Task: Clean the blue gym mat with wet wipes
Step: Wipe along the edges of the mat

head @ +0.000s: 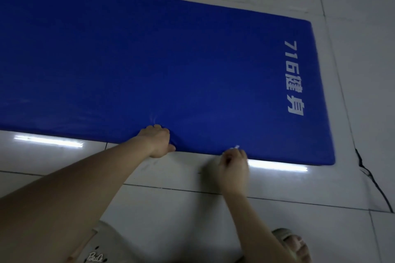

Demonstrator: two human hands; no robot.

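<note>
Left hand (159, 141): fingers curled over the near long edge of the blue gym mat (149, 60), thumb tucked at the edge's underside. It grips the mat, and the cover puckers by the knuckles.
Right hand (234, 163): just to the right of the left one, at the same edge. Fingers are bunched, pinching a small white scrap that I take for the wet wipe (236, 147). Blurred, most of it hidden, so can't tell if it's touching the mat.
Mat position: flat on the tiled floor (213, 209). Long axis runs L–R across view, a bit skewed. Right end w/ rounded corners is in view; left end runs out of frame.
Key relation: whole top face lies fwd of both hands, away from the body. Wipe hand is nearer the right end; left hand is nearer the mat's middle.
Next move (my guess): left hand pins the edge while the right carries the wipe fwd onto the face and strokes along the long axis.
Mat material: padded, w/ a thick soft rounded edge that gives under the grip. Cover is smooth w/ a faint sheen.
Print (292, 77): white "716" + characters, set crosswise near the right end.
Floor material: glossy pale tiles w/ dark grout lines; bright strip reflections (49, 141) just beside the near edge.
Risk (judgement): slick tile, so the mat may slide if the pin slackens.
</note>
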